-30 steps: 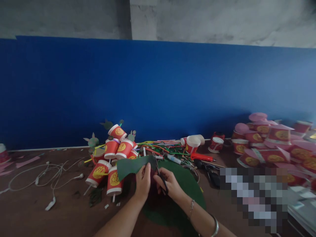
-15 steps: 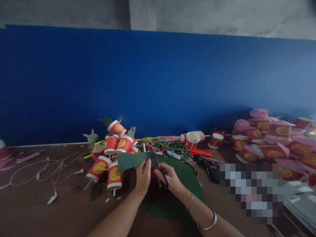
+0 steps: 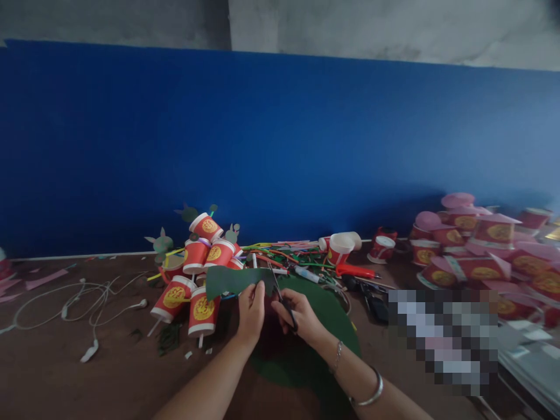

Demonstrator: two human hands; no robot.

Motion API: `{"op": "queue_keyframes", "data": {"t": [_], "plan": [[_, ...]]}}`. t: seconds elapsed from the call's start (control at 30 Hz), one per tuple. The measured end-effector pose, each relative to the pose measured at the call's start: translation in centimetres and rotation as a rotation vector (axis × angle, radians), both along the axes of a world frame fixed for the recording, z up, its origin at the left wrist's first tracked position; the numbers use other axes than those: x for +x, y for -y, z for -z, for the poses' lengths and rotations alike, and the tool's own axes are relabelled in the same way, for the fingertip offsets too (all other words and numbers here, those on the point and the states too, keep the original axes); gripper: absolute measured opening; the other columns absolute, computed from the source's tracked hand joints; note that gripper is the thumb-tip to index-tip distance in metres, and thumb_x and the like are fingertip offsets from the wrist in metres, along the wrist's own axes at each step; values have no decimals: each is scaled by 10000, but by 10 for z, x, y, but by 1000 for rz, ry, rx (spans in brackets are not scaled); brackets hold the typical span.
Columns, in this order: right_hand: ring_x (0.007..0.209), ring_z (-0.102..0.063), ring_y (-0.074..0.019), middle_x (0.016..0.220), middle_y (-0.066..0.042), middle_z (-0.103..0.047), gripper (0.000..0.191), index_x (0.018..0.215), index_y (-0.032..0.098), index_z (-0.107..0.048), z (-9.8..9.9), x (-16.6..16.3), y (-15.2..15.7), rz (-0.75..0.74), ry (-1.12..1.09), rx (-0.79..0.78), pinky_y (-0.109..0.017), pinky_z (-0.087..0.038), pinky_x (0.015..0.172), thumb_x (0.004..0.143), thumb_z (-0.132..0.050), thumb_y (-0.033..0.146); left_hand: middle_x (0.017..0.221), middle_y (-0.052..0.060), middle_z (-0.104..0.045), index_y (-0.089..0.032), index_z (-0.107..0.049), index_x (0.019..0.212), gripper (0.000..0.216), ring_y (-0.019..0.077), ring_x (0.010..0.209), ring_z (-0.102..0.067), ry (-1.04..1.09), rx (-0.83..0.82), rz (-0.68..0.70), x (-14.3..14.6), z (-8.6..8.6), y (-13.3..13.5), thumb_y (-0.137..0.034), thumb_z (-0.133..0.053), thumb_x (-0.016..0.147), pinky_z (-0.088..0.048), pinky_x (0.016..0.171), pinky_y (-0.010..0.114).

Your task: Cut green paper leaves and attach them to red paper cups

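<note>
Steadily now, the left hand (image 3: 252,312) pinches the green strip (image 3: 230,282), tipped more level just nearside of the stacked cups (image 3: 219,254), while the right hand (image 3: 303,313) grips scissors (image 3: 286,307) at its right end, cutting apparently continuing.

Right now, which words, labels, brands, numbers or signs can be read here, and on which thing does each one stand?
No text can be read with certainty.
Red cups: round yellow emblems, too small and blurred to read.
White-and-blue tube: any print is too small to read.
Pixelated patch: its content is hidden.
Green piece in the left hand: no writing visible.
</note>
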State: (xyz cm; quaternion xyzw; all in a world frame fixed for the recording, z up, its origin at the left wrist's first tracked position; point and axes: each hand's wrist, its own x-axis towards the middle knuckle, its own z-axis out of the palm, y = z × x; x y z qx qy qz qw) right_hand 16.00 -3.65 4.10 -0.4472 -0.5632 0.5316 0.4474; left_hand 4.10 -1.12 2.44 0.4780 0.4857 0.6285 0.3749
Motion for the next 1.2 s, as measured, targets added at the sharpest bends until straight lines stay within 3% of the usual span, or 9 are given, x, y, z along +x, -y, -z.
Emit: {"op": "queue_keyframes", "data": {"t": [0.3, 0.53, 0.67, 0.8, 1.03, 1.2], "plan": [[291, -395, -48, 401, 94, -462, 359, 655, 176, -496, 2, 5, -4, -12, 6, -15, -150, -325, 281, 651, -675, 487, 505, -77, -280, -205, -345, 510, 439, 89, 496, -286, 13, -12, -21, 0, -3, 2, -532, -541, 726, -284, 481, 222], [276, -421, -62, 386, 89, -477, 362, 691, 173, -514, -3, 9, -5, 64, -9, -46, -131, -253, 245, 647, -681, 492, 510, -68, -302, -204, -353, 516, 404, 92, 504, -301, -4, 17, -2, 1, -4, 2, -488, -542, 731, -292, 483, 220], [304, -464, -69, 425, 80, -501, 357, 748, 176, -518, -1, 15, -7, 176, -186, -31, -127, -257, 262, 703, -622, 514, 467, -69, -269, -206, -317, 474, 417, 89, 473, -274, -143, 54, 179, 3, -2, 4, -444, -516, 753, -251, 463, 226], [282, -450, -75, 377, 83, -478, 378, 759, 171, -518, 3, 18, -10, 231, -263, -76, -131, -225, 263, 660, -660, 507, 436, -64, -294, -195, -349, 440, 410, 89, 455, -300, -217, 81, 309, 5, -1, 6, -392, -547, 740, -242, 461, 229], [350, -503, -91, 455, 67, -549, 345, 801, 191, -496, 5, 17, -12, 290, -376, -42, -132, -280, 287, 656, -680, 443, 689, 13, -572, -172, -597, 721, 200, 148, 668, -515, -181, 113, 413, 6, -9, 9, -348, -533, 791, -409, 634, 240], [326, -489, -81, 452, 63, -543, 313, 713, 186, -474, 3, 15, -9, 236, -309, -53, -133, -253, 280, 662, -670, 425, 586, -20, -517, -175, -557, 643, 250, 130, 566, -468, -131, 61, 212, 5, -8, 5, -396, -573, 758, -379, 553, 221]]}}
